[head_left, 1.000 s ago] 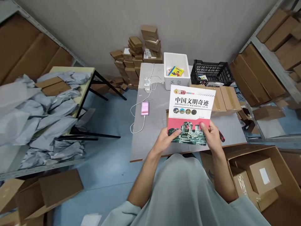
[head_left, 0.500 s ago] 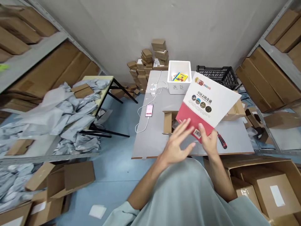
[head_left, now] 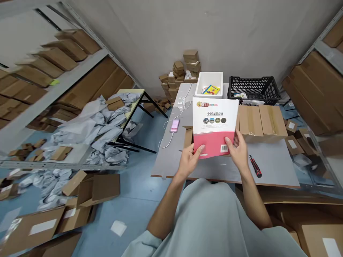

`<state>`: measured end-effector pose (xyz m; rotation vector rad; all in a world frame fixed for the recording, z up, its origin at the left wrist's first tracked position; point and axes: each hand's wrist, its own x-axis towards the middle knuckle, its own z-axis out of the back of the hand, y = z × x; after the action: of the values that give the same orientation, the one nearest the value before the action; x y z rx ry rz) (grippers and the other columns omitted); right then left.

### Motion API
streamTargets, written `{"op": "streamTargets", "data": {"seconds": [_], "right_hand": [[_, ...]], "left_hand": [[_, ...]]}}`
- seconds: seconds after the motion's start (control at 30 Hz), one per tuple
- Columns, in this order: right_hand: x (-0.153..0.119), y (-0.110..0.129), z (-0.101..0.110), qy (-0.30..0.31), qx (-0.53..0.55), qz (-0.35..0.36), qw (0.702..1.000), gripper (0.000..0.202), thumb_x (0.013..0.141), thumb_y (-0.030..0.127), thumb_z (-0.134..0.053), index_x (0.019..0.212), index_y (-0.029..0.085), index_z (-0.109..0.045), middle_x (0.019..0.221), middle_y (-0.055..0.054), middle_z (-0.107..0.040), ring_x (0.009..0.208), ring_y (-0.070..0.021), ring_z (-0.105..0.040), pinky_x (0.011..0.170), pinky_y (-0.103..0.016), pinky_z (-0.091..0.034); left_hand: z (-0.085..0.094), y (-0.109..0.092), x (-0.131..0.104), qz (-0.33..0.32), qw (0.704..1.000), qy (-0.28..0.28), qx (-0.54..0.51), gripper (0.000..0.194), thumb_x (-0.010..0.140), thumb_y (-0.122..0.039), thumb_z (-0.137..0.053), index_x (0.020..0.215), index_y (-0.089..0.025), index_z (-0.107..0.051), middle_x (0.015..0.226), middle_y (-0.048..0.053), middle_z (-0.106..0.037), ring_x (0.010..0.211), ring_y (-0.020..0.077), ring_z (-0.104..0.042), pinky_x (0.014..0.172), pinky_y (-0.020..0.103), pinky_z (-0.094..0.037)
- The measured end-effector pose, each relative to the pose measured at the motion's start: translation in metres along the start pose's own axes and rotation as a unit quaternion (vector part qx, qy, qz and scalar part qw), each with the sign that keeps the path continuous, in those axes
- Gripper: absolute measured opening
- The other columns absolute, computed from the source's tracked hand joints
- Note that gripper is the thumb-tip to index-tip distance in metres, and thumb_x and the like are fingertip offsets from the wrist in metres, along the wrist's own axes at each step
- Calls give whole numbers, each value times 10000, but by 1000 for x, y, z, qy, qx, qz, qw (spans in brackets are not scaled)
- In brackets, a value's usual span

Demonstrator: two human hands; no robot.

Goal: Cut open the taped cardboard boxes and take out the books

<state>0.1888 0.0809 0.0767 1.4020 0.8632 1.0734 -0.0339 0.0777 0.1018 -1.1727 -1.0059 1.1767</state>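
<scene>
A white and red book [head_left: 215,128] is held upright over the table, its barcode at the lower right. My left hand [head_left: 189,159] grips the lower left corner, thumb on the cover. At the lower right edge my right hand [head_left: 238,151] pinches the book, its fingers partly behind it. Behind the book an open cardboard box [head_left: 188,137] is mostly hidden. A red and black box cutter [head_left: 255,166] lies on the table to the right of my right hand.
On the grey table [head_left: 278,160] stand a white foam box [head_left: 209,95] with a yellow booklet, a black crate [head_left: 253,87], two closed cartons [head_left: 250,123] and a phone [head_left: 175,125] on a cable. Shelves flank both sides. An open carton [head_left: 316,228] is at the lower right.
The book has turned from tilted to nearly straight and moved left. My left hand, open beside it before, now holds its left corner. The camera view has shifted left.
</scene>
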Motion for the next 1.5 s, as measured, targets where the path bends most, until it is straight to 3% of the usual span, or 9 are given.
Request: {"op": "streamTargets", "data": {"seconds": [0.13, 0.27, 0.47, 0.67, 0.87, 0.97, 1.2, 1.33, 1.5], "right_hand": [[-23, 15, -26, 86, 18, 67, 994, 819, 973, 652, -840, 1664, 267, -629, 1684, -169, -662, 1505, -328, -688, 1213, -499, -623], [-34, 26, -32, 78, 45, 60, 994, 576, 1075, 658, -707, 1478, 252, -775, 1484, -141, -808, 1382, -328, -770, 1183, -492, -637], [-9, 22, 17, 120, 106, -11, 987, 535, 1016, 741, -757, 1231, 260, -848, 1228, -90, -893, 1200, -336, -833, 1064, -494, -685], [6, 14, 14, 108, 79, 19, 991, 568, 1017, 763, -736, 1244, 251, -830, 1280, -103, -878, 1226, -318, -818, 1125, -485, -652], [10, 13, -12, -38, -29, 81, 996, 630, 1024, 669, -768, 1491, 247, -733, 1604, -177, -723, 1535, -335, -656, 1272, -556, -559], [-9, 20, -33, 45, -42, 112, 992, 759, 1001, 631, -812, 1643, 270, -632, 1689, -175, -654, 1599, -337, -602, 1304, -561, -539], [-20, 30, -38, -27, -33, 72, 996, 431, 1064, 629, -732, 1220, 241, -838, 1200, -122, -887, 1132, -322, -846, 1050, -485, -695], [-1, 29, -2, 35, 61, 10, 997, 486, 1007, 676, -804, 1187, 227, -851, 1222, -122, -896, 1114, -332, -858, 983, -476, -715], [11, 16, 11, 70, 74, -22, 995, 529, 960, 702, -847, 1176, 219, -846, 1200, -122, -901, 1089, -332, -865, 971, -472, -713]], "left_hand": [[-23, 0, -11, -161, 971, -72, 161, 434, 1151, -403, -599, 1495, -221, -789, 1284, 110, -878, 1093, 283, -861, 1008, 383, -699], [-36, -2, -19, -300, 931, 24, 207, 659, 1086, -305, -685, 1734, -259, -572, 1722, 135, -626, 1614, 326, -606, 1323, 496, -551], [9, -4, 8, -141, 988, -22, 51, 754, 1002, -619, -837, 1624, -225, -673, 1676, 192, -661, 1589, 376, -620, 1318, 560, -531], [9, 7, 24, 35, 972, 143, -185, 710, 893, -720, -903, 1321, -157, -831, 1350, 193, -846, 1267, 383, -813, 1143, 553, -641], [-6, 4, 28, -41, 997, -25, -55, 622, 977, -718, -801, 1253, -163, -853, 1272, 131, -876, 1211, 348, -810, 1106, 488, -650], [-20, 6, 22, -95, 991, -86, 42, 492, 1119, -578, -645, 1377, -201, -827, 1294, 120, -876, 1204, 321, -828, 1096, 455, -657], [-33, 21, 11, -321, 935, 56, 140, 830, 1028, -420, -770, 1787, -263, -474, 1830, 174, -479, 1719, 362, -456, 1412, 570, -412], [0, 23, 28, -158, 986, -37, 29, 909, 977, -643, -846, 1713, -198, -553, 1756, 241, -557, 1646, 416, -547, 1348, 605, -482], [17, 17, 34, -12, 988, 109, -107, 739, 979, -766, -785, 1350, -128, -810, 1326, 198, -848, 1171, 352, -836, 1065, 494, -681]]}}
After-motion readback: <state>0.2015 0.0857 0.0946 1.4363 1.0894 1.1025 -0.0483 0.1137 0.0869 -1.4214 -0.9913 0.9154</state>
